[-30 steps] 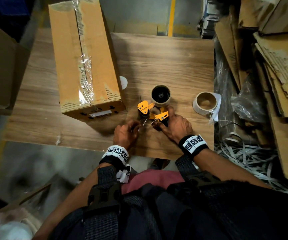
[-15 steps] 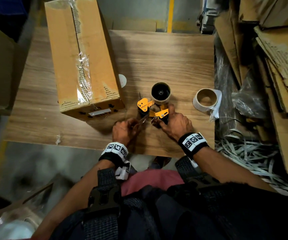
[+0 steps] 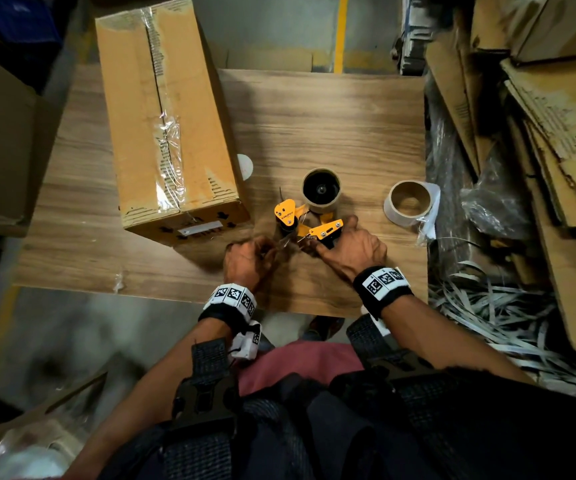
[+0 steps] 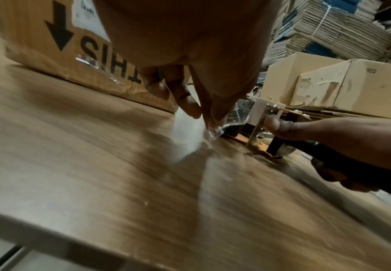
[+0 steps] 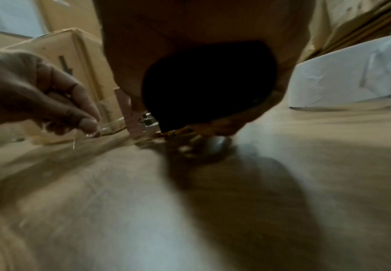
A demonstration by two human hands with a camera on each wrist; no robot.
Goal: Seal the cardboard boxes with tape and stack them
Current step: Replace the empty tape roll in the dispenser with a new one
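While clear tape already runs along the top seam of the long brown cardboard box point(image 3: 165, 123) lying far left on the wood-grain surface point(image 3: 331, 133), work centred on re-threading, judging by both hands. Left hand point(image 3: 248, 261) pinching the crinkled free end of clear tape point(image 4: 213, 128); right hand point(image 3: 352, 249) wrapped round the black handle of the orange tape dispenser point(image 3: 310, 220), lying near the front edge. No stack on the surface yet; stacking apparently still to come. To the right, an empty cardboard tape core point(image 3: 409, 206). Beyond the right edge, flattened cardboard sheets point(image 3: 553, 109) and loose white strapping point(image 3: 494, 306); grey floor with a yellow line point(image 3: 343, 26) beyond.
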